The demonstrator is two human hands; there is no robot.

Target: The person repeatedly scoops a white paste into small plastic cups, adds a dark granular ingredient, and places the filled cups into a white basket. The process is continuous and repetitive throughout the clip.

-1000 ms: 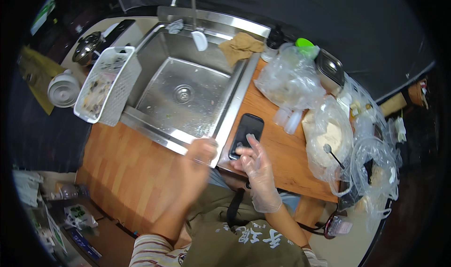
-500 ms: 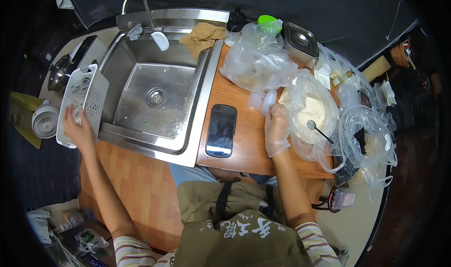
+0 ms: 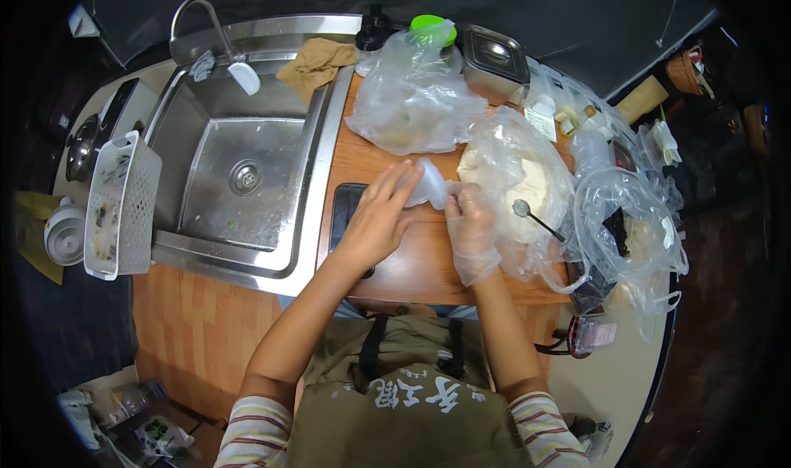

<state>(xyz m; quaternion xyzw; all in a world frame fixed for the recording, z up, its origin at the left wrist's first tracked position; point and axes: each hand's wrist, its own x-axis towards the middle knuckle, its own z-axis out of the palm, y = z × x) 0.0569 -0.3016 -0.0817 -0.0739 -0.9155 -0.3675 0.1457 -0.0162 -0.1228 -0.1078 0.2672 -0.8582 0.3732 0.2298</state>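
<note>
My bare left hand (image 3: 381, 218) reaches over the phone (image 3: 344, 208), its fingers stretched out and touching or nearly touching a translucent plastic cup (image 3: 417, 194). Nothing shows gripped in it. My right hand (image 3: 473, 225), in a clear disposable glove, is closed with its fingertips at a second, tilted translucent plastic cup (image 3: 432, 180), which it appears to grip. Just right of that hand, a clear plastic bag (image 3: 504, 130) lies open around a mass of white powder or dough (image 3: 531, 184). A small dark-handled spoon (image 3: 521, 208) rests on the white mass.
At left is a steel sink (image 3: 239, 138) with a brown cloth (image 3: 317, 64) on its rim. A white basket (image 3: 132, 204) stands beyond its left side. Behind the cups lie a bulging plastic bag (image 3: 412, 105) and a lidded steel box (image 3: 494, 60). More bags (image 3: 626, 212) crowd the right.
My left hand has left the white basket and come right, over the phone to the cups. My right hand stays closed by the cups. The view has shifted slightly.
</note>
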